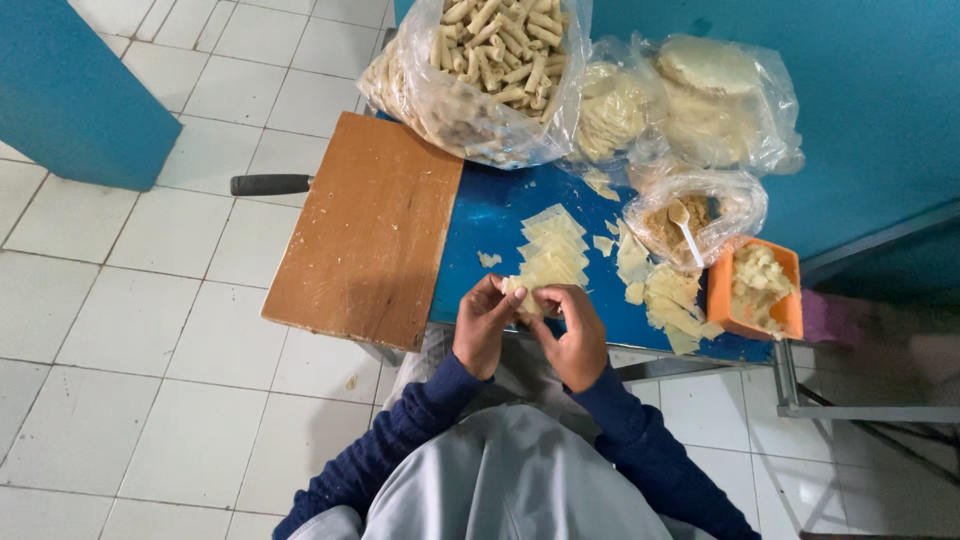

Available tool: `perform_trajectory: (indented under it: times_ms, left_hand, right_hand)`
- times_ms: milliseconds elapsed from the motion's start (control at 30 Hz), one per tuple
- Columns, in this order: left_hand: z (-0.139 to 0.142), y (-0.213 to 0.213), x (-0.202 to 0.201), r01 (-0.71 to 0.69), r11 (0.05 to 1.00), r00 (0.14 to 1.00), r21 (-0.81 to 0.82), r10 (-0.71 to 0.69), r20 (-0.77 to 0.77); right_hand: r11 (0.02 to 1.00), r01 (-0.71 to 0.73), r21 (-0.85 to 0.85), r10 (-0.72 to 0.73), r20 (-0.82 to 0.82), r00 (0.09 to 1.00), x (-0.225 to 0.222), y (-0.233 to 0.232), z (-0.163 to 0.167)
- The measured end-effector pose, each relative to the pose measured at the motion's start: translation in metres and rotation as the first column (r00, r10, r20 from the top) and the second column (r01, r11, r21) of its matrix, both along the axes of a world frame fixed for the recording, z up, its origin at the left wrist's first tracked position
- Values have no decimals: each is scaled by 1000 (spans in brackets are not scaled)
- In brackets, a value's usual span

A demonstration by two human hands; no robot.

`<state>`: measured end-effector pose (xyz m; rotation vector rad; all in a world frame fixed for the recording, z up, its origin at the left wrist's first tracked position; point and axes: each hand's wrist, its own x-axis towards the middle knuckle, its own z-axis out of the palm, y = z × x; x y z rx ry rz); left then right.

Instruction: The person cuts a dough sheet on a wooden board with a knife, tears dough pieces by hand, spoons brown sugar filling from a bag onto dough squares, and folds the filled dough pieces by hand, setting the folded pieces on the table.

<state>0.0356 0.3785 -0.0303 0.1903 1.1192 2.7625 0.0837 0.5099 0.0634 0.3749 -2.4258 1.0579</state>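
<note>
Both hands meet at the near edge of the blue table (480, 215) — left hand (483, 328) and right hand (577, 335), fingertips drawn together, pinching one pale dough sheet (524, 297) between them. The sheet sits right at the fingertips, partly curled; whether filling lies inside cannot be told. Judged from its look: thin, light, soft and limp, likely to tear or crease if pulled; best taken by the edges with fingertips only, light pressure, both hands supporting so it does not flop. Just beyond the fingertips, a fanned stack of cut sheets (552, 250) lies flat on the table. Further to the right-hand side, more loose sheets (668, 300), then an orange tub (724, 290) holding pale scraps or pieces. Beyond that, an open clear bag of brown crumbly filling (690, 215) with a white spoon (686, 232) standing in it. Far from the hands, at the table's back — a large clear bag of finished rolled sticks (490, 60) and two bags of pale round dough discs (680, 95). To the left-hand side, a wooden board (365, 230) overhangs the table edge; a black handle (270, 184) pokes out past it. White tiled floor (150, 380) below.
</note>
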Motion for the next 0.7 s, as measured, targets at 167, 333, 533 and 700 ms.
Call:
perform_trajectory:
  times_ms: [167,333,533,700]
  left_hand:
    - [-4,-6,-1,17,1000,999,-12,-16,33]
    - [7,-15,4,58,995,995,84,-64,79]
    - [25,-29,8,22,997,999,80,-26,43]
    - [39,-35,9,-20,998,999,61,17,49]
  right_hand:
    - [933,46,-356,75,317,945,-13,33,-32]
    - [372,201,-906,370,343,863,-23,67,-49]
    - [930,206,-304,-171,138,975,-19,76,-25]
    - [934,146,327,-65,-246,967,-4,40,-16]
